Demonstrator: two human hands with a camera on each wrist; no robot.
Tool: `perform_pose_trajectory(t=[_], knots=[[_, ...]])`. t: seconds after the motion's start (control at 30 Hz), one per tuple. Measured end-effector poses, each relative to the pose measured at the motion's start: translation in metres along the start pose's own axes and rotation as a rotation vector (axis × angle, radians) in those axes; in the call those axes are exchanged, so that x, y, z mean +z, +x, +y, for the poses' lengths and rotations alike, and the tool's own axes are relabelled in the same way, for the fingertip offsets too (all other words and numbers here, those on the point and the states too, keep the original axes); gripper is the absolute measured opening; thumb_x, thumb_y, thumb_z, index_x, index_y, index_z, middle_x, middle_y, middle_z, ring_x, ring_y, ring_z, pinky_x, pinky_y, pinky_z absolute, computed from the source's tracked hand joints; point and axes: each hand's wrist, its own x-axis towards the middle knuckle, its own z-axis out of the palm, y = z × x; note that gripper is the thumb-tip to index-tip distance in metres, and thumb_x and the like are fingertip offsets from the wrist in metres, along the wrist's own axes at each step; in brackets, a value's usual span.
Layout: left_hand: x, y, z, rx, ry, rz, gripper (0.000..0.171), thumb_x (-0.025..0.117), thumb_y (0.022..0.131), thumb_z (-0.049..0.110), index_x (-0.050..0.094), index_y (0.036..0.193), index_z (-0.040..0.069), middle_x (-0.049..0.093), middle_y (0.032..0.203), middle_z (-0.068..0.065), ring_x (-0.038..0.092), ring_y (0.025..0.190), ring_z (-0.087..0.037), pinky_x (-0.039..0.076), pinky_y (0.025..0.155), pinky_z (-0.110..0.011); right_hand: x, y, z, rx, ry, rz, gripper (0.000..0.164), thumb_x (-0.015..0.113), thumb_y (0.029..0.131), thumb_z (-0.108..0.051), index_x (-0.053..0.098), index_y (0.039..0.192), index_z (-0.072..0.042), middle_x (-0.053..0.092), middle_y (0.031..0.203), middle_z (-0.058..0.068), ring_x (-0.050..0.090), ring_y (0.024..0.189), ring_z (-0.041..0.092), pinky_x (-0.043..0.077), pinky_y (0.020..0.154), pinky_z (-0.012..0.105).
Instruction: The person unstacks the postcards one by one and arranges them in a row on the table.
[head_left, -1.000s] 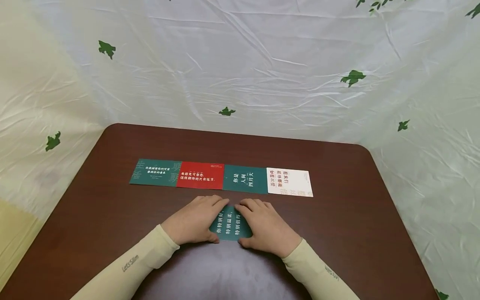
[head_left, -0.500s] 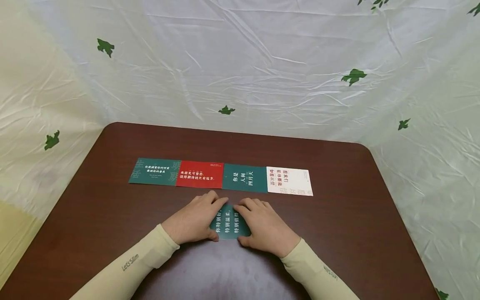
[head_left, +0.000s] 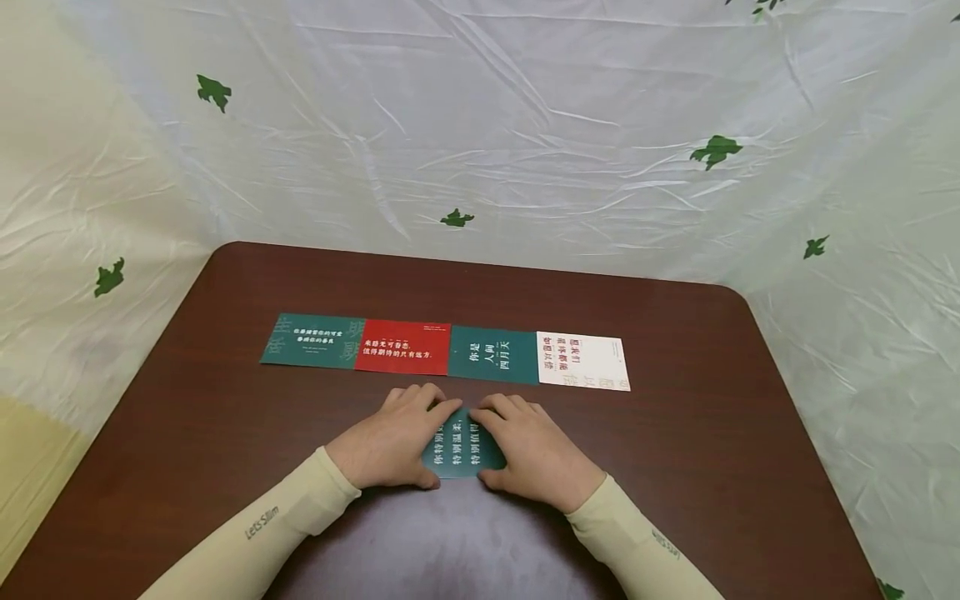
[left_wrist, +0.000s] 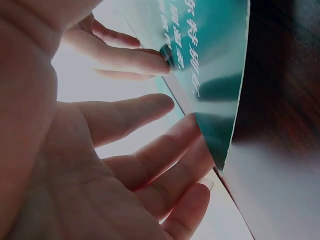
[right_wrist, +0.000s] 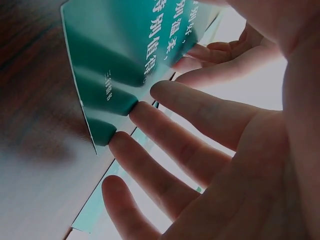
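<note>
A teal card (head_left: pixel 456 457) with white Chinese lettering lies near the front of the table, between both hands. My left hand (head_left: pixel 390 440) frames its left end, thumb by the near edge and fingers by the far one. At the right end, my right hand (head_left: pixel 538 457) mirrors this pose. In the left wrist view, some extended fingertips touch the edge of the teal card (left_wrist: pixel 217 70). Fairly straight fingers also meet the edge of the card (right_wrist: pixel 100 50) in the right wrist view. Parts of both card ends are covered by the hands in the head view.
Beyond the hands, a row of cards lies edge to edge: a teal card (head_left: pixel 315 354), a red card (head_left: pixel 405 333), another teal card (head_left: pixel 461 371) and a white card (head_left: pixel 603 362). The brown table (head_left: pixel 712 458) is bordered by white cloth (head_left: pixel 562 183) with green leaf shapes.
The left fingers shift very slightly at the card's far edge. Otherwise hands and cards stay in place, with only a small sway of the head view.
</note>
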Motion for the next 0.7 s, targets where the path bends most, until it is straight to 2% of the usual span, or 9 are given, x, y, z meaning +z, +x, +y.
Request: perform_pose_trajectory(t=[0.2, 0.43, 0.7], knots=[[-0.0014, 0.001, 0.0004, 0.013, 0.038, 0.005, 0.095, 0.097, 0.076, 0.039, 0.055, 0.155, 0.006, 0.061, 0.135, -0.007, 0.054, 0.122, -0.022, 0.043, 0.111, -0.046, -0.0009, 0.0002, 0.0015, 0.007, -0.004, -0.021, 0.078, 0.092, 0.082, -0.042, 0.064, 0.148, -0.011, 0.063, 0.142, 0.004, 0.058, 0.129, 0.025, 0.051, 0.112, 0.049], [-0.0032, 0.0012, 0.0001, 0.003, 0.023, 0.007, 0.098, 0.096, 0.076, 0.039, 0.052, 0.158, 0.008, 0.062, 0.14, -0.006, 0.056, 0.125, -0.021, 0.045, 0.112, -0.046, -0.001, 0.0001, 0.0018, 0.025, 0.016, -0.029, 0.086, 0.093, 0.081, -0.045, 0.061, 0.152, -0.009, 0.061, 0.15, 0.008, 0.056, 0.138, 0.029, 0.047, 0.118, 0.054], [-0.0033, 0.0024, -0.0007, 0.014, 0.012, 0.013, 0.098, 0.095, 0.077, 0.04, 0.052, 0.159, 0.008, 0.062, 0.14, -0.007, 0.057, 0.125, -0.022, 0.045, 0.112, -0.047, 0.0001, 0.0007, 0.0039, 0.012, 0.024, -0.015, 0.086, 0.094, 0.081, -0.044, 0.061, 0.151, -0.008, 0.061, 0.15, 0.009, 0.056, 0.137, 0.03, 0.046, 0.118, 0.054]])
